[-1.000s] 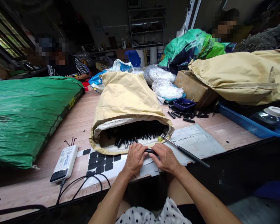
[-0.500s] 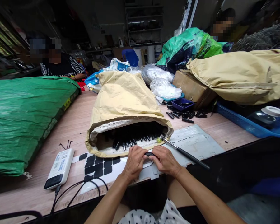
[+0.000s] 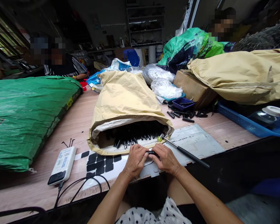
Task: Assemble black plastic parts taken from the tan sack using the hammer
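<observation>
Near the table's front edge, my left hand and my right hand are closed on opposite ends of a short black rod-like piece. The fingers cover most of it, so its exact kind cannot be told. Just beyond lies a tan sack, its mouth facing me, with many black pieces with shiny ends inside. A small hammer with a black grip and a yellowish head rests against the sack's lip, right of my right hand. Beneath my hands is a grey sheet.
A white power bank with black cables stands left, near a green sack. Black parts lie by a purple tray. At right are a blue basket and another tan sack. Two people sit across the table.
The view has shifted slightly. Both hands stay on the black piece, and more of it shows between my fingers, with the right fingers placed slightly differently.
</observation>
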`<state>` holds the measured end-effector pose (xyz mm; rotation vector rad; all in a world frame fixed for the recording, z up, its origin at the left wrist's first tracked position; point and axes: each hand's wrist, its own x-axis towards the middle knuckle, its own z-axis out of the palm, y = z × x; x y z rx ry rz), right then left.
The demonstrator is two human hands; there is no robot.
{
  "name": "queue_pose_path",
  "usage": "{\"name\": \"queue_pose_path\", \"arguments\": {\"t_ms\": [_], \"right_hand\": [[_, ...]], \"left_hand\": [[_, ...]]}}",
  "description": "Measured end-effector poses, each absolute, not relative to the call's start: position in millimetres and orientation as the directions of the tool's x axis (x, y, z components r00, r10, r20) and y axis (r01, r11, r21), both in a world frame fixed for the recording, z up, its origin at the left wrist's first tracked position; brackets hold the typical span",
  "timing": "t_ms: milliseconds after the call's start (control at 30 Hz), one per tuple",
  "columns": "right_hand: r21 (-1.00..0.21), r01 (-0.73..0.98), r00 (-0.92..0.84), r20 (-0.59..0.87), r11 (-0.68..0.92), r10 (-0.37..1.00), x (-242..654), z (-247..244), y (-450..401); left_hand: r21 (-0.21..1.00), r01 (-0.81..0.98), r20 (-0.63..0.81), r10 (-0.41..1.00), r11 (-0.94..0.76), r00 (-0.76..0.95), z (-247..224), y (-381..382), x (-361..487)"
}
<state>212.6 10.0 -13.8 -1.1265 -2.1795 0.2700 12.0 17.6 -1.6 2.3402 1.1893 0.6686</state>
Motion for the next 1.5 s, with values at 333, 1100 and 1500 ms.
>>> {"name": "queue_pose_path", "arguments": {"t_ms": [333, 1100, 1500], "right_hand": [[-0.395, 0.658, -0.441, 0.488, 0.641, 0.753, 213, -19, 12], [-0.16, 0.986, 0.024, 0.433, 0.05, 0.901, 284, -13, 2], [-0.628, 0.672, -0.157, 0.396, 0.392, 0.905, 225, 11, -45]], "left_hand": [[0.532, 0.628, 0.205, 0.806, -0.568, 0.555, -9, 22, 14], [0.617, 0.643, 0.26, 0.889, -0.454, 0.378, -9, 22, 15], [0.66, 0.651, 0.194, 0.922, -0.375, 0.334, -10, 26, 15]]}}
